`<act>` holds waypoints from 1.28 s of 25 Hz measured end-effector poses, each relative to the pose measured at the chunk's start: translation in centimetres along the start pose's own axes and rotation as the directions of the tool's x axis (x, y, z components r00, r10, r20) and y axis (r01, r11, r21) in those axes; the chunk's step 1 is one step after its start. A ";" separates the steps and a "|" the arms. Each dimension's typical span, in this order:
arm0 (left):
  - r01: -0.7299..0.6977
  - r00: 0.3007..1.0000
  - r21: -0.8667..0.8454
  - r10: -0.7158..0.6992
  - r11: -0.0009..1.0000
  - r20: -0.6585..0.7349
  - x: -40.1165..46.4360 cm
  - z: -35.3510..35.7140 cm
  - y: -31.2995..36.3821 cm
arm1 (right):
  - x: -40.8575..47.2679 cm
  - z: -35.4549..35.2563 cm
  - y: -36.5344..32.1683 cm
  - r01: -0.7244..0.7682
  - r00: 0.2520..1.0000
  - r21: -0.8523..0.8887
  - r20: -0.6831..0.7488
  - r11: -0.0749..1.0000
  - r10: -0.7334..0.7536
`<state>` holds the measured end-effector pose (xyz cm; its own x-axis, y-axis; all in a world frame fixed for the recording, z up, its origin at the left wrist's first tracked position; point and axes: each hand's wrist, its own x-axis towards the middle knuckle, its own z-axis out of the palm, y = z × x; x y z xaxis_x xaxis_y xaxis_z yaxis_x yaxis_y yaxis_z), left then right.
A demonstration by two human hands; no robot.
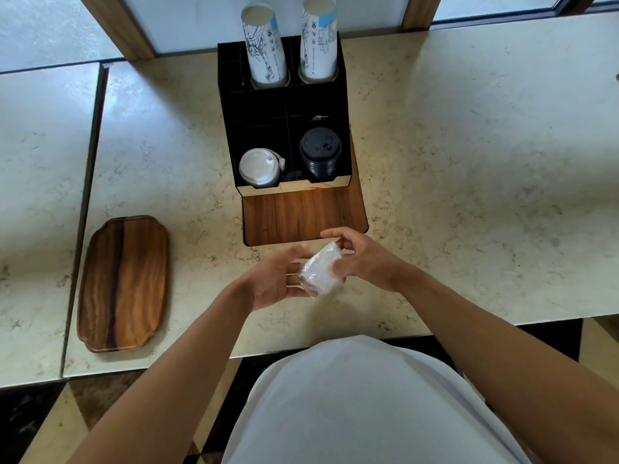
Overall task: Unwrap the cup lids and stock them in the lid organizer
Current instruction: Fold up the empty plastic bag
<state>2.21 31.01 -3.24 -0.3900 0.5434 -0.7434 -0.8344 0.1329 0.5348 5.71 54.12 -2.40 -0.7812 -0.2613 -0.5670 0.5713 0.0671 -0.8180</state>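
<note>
- Both hands share the grip on a plastic-wrapped stack of cup lids (318, 271), held in the air above the near edge of the table (469, 162), just in front of the lid organizer (288, 128).
- Left hand (278, 279) lies open-palmed under and beside the bundle, fingers spread, cradling rather than pinching.
- Right hand (361, 259) closes on the far side, thumb and fingertips at the upper edge of the wrap, probably hunting a loose fold.
- Bundle looks light; the clear film is thin, crinkled and likely slick, so it may slide over the lids inside.
- Lids themselves seem stiff at the rim yet easy to dent, so a hold around the stack's edge is safer than pressing the faces.
- Organizer already carries white lids (259, 167) front left and black lids (320, 152) front right; paper cups (264, 45) stand behind.
- Wooden tray (124, 283) lies well apart, to the left.
</note>
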 end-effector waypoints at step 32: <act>-0.183 0.963 -0.062 0.167 0.981 -0.211 0.9 2.8 0.0 | 0.4 0.6 1.3 -0.042 0.988 0.224 -0.135 0.974 0.074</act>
<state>2.97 33.80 -2.76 -0.5968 0.3710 -0.7115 -0.7713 -0.0210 0.6361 6.28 53.49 -3.62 -0.7636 -0.1234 -0.6338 0.6457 -0.1389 -0.7509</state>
